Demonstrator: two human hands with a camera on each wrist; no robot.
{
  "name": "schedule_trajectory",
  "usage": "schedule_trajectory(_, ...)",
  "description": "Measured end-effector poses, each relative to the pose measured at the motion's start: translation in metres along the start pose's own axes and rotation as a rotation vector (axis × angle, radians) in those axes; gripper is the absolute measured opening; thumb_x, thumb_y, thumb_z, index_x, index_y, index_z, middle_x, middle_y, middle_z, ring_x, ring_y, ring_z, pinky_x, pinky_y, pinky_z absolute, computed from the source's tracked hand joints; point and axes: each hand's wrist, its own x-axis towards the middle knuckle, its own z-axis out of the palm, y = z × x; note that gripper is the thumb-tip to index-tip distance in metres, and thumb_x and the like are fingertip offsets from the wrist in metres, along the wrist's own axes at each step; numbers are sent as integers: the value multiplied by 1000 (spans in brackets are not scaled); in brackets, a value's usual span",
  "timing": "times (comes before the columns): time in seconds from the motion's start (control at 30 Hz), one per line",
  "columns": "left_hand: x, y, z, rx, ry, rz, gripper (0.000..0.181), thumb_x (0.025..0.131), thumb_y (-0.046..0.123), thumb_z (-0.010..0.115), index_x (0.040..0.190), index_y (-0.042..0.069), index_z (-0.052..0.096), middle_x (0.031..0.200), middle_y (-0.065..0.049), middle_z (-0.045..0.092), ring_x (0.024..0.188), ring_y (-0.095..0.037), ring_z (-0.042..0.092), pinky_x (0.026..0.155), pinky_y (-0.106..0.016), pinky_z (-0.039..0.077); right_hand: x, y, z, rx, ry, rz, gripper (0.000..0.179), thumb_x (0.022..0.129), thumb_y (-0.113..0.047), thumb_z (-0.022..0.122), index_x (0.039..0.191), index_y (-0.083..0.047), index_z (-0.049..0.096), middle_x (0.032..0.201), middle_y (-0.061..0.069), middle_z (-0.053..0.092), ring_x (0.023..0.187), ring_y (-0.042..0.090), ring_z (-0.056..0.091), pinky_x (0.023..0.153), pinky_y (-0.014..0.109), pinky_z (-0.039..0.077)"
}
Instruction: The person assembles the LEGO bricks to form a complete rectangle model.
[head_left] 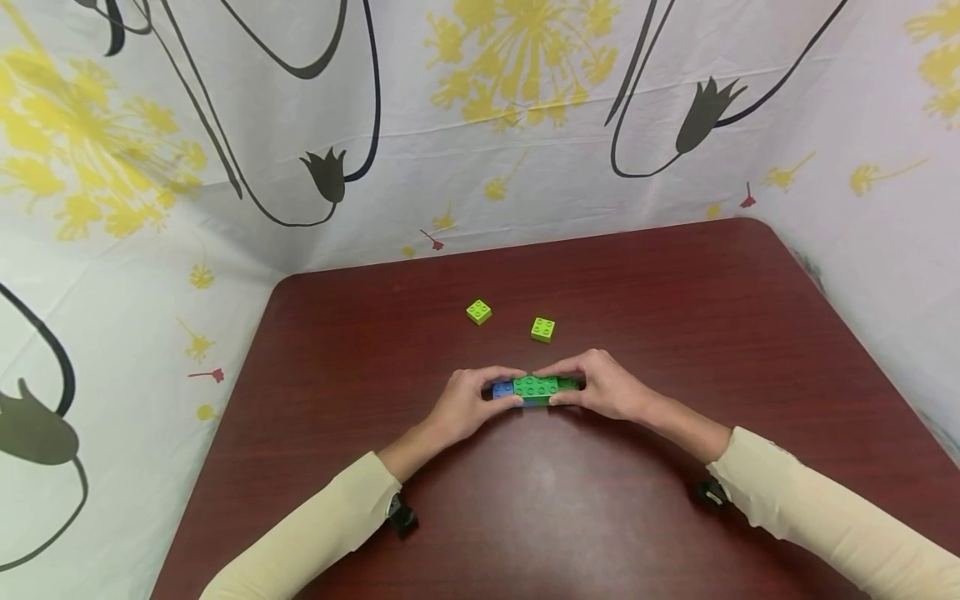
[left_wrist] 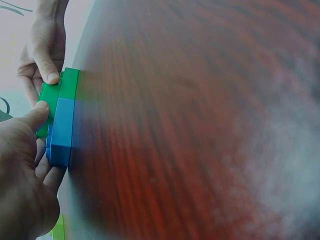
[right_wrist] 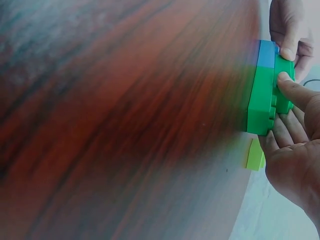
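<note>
A green toy building brick [head_left: 536,387] lies on top of a blue brick [left_wrist: 63,125] and another green brick [right_wrist: 261,97], which stand end to end on the table. It bridges the joint between them. At its left end, my left hand [head_left: 471,403] pinches the upper brick between thumb and fingers. My right hand [head_left: 611,388] grips the same brick from its right end. Both thumbs are on the near side, with the fingers reaching round the far side, partly hidden in the wrist views.
Two small lime-green bricks, one at left [head_left: 478,312] and one at right [head_left: 543,330], sit farther back on the dark red wooden table [head_left: 360,350]. A white cloth [head_left: 480,192] with flower prints hangs behind and beside the table. Each wrist carries a small black device.
</note>
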Motion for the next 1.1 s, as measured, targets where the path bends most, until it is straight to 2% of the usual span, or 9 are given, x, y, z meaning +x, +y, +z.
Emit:
schedule_trajectory(0.37,1,0,1,17,-8,-19,37,94,31,84,130,21,77,120,2,78,95,-5,68,82,-25,56,1,1,1,2,1,-3,40,90,-12,87,129,-11,78,121,6,78,76,11,62,68,24,51)
schedule_trajectory(0.57,1,0,2,59,-19,3,41,93,30,85,132,20,76,122,2,77,97,-6,69,84,-26,57,0,3,1,13,-1,13,40,91,-12,87,130,-10,77,119,6,78,71,10,59,66,23,49)
schedule_trajectory(0.73,2,1,-3,62,-76,20,47,94,32,84,138,19,72,130,1,75,106,-8,69,90,-29,57,1,4,2,25,-12,21,40,92,-13,86,130,-9,77,118,6,78,74,10,61,67,23,51)
schedule_trajectory(0.9,8,-1,-14,-12,-134,41,51,100,35,77,144,12,67,137,2,71,122,-9,67,102,-34,55,2,4,1,21,-16,20,41,91,-13,87,130,-7,77,118,6,78,76,9,62,69,24,52)
schedule_trajectory(1.0,16,-6,-23,-51,-113,36,47,104,35,72,143,9,67,135,2,72,124,-9,67,104,-36,55,2,4,1,20,-17,21,41,90,-14,88,130,-7,77,119,6,78,79,9,63,70,24,53)
schedule_trajectory(1.1,25,-12,-32,-65,-51,19,42,106,31,71,141,9,68,131,4,74,120,-9,69,103,-38,56,3,3,1,10,-14,26,41,90,-15,88,129,-8,77,119,6,78,81,9,63,71,24,53)
